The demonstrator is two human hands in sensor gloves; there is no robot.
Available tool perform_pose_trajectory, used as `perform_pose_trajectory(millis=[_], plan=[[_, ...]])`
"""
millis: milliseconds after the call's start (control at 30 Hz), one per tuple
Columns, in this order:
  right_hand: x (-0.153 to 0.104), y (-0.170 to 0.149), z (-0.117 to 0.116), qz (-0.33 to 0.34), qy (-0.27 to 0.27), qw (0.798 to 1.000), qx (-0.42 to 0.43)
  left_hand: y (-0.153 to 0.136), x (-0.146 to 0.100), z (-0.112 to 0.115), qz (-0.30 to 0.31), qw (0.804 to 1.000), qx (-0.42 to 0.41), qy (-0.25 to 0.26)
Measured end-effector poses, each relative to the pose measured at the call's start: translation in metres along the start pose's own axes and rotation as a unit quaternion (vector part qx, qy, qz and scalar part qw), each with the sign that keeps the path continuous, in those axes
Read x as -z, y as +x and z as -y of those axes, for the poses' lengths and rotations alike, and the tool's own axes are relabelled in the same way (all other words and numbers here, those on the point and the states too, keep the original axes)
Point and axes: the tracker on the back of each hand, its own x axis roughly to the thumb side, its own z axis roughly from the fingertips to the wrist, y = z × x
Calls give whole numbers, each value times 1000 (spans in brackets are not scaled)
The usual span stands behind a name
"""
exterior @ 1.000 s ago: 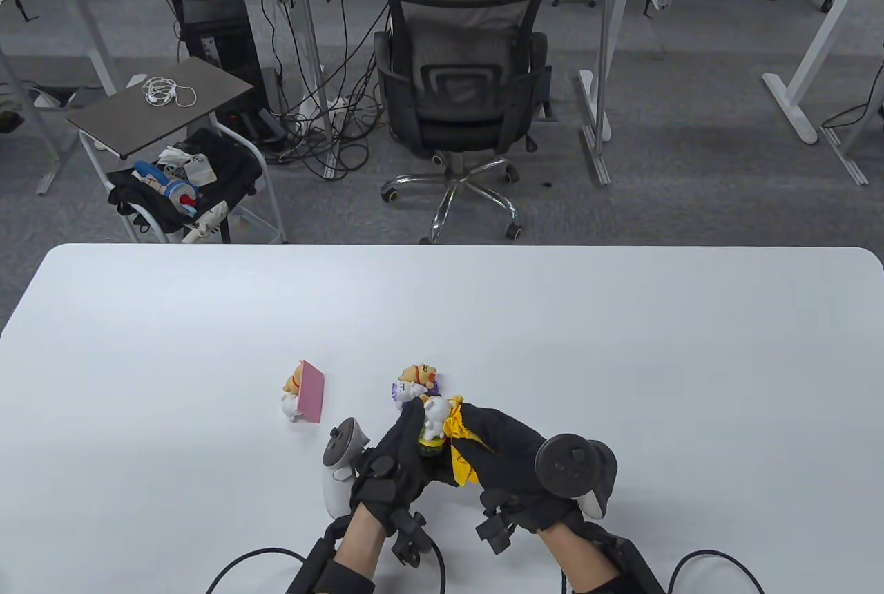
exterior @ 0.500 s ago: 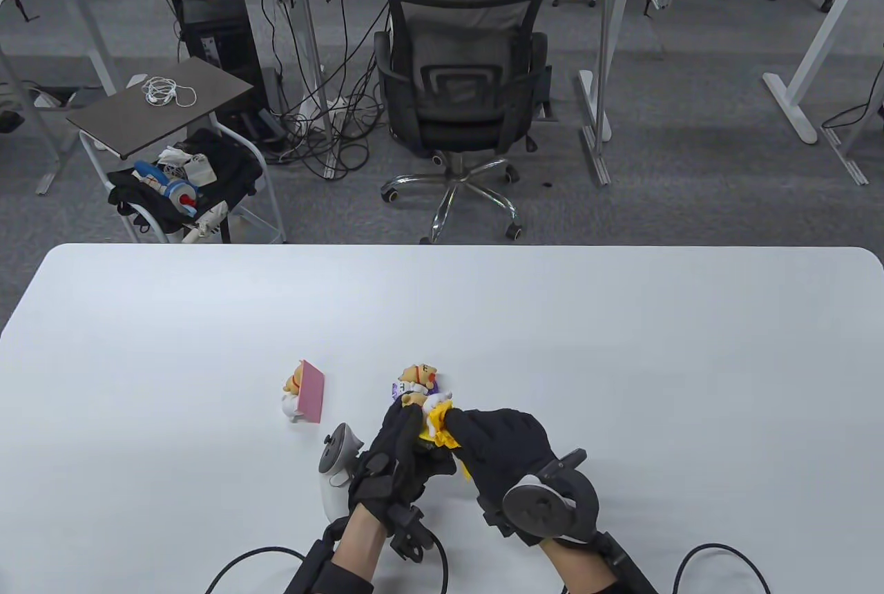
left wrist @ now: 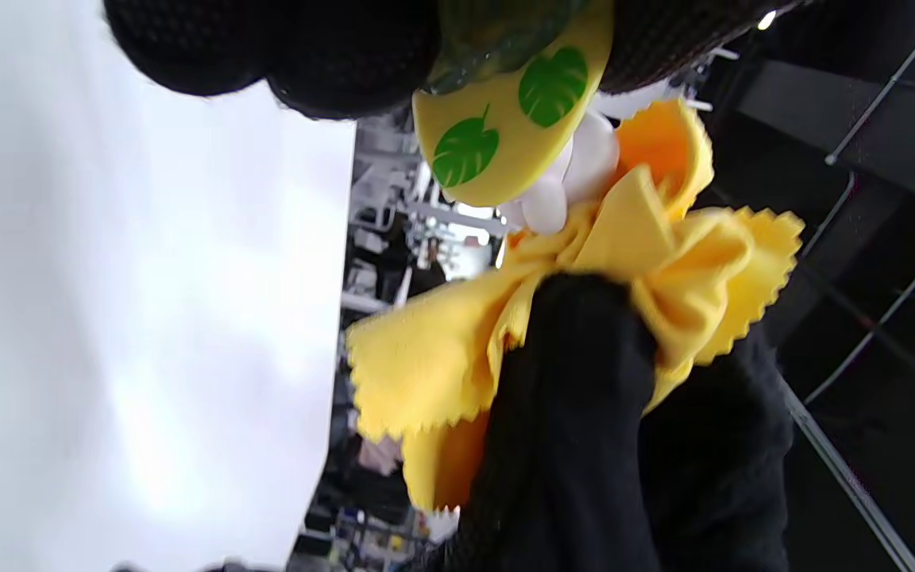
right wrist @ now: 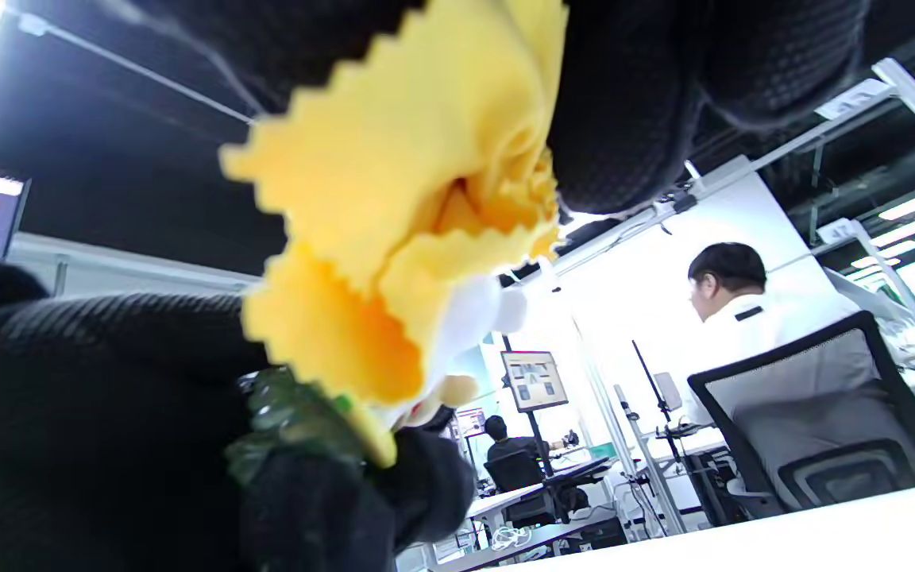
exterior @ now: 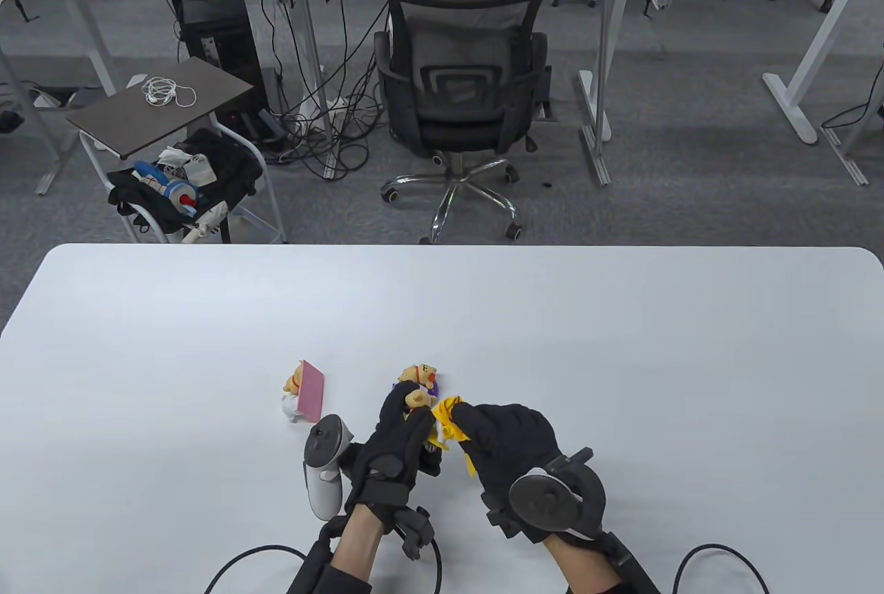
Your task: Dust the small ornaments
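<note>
The small figurine [exterior: 418, 403] on its yellow leaf-printed base [left wrist: 505, 127] sat off the table in your left hand [exterior: 394, 445], fingers curled round base and body. Pressed against its right side was the yellow cloth [exterior: 447, 423], bunched and pinched in your right hand [exterior: 504, 442]. You were mid-wipe; next, I judge, you needed to turn the figurine to reach unwiped faces. Just beyond your grip stood another ornament [exterior: 423, 376]; a third, with a pink panel [exterior: 304, 395], stood farther left.

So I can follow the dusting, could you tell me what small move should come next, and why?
Probably turn the figurine a little in the left hand and keep rubbing. The right hand pinches the yellow cloth against its white upper part, while the leaf-printed base shows uncovered. Two other ornaments, one beyond the hands and one with a pink card, stand on the table waiting.
</note>
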Motion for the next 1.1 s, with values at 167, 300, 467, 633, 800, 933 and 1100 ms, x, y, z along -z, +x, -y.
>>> perform_pose_trajectory(millis=[167, 300, 467, 633, 800, 933, 1100], plan=[[4, -13, 9, -68, -10, 994, 89, 1, -3, -10, 12, 997, 62, 40], [5, -18, 3, -70, 33, 985, 155, -1, 3, 3, 22, 999, 23, -24], [8, -27, -1, -101, 106, 975, 166, 4, 6, 8, 53, 994, 64, -65], [6, -39, 0, -123, 86, 980, 130, 9, 4, 11, 40, 991, 116, -48], [6, -13, -3, -59, 124, 983, 118, 6, 2, 9, 35, 981, 192, 6], [5, 12, -13, 8, 176, 984, -38, 4, 0, 4, 12, 981, 186, 49], [0, 24, -16, 30, 132, 988, -76, 3, -1, 10, 8, 981, 188, 41]])
